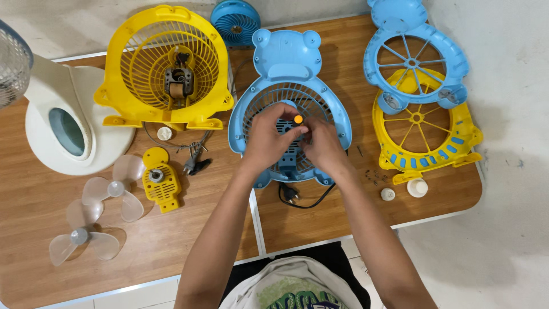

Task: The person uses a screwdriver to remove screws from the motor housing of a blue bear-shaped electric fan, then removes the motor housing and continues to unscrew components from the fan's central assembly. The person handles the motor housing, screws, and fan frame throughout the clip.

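Observation:
A blue bear-shaped fan housing [287,68] lies flat on the wooden table [34,194], grille up. Both my hands rest over its middle. My left hand [267,140] curls around the blue motor block at the centre, fingers closed on it. My right hand [324,146] pinches beside a small orange-tipped piece [298,119], maybe a screwdriver handle; what the fingers hold is hidden. A black plug and cord [291,195] trail out below the housing.
A yellow fan housing with a bare motor [166,68] stands at the left, with a yellow motor cover [160,184], clear fan blades [108,194] and a white fan base [63,123]. Blue and yellow front grilles [417,57] lie stacked at the right, near loose screws and white knobs [417,187].

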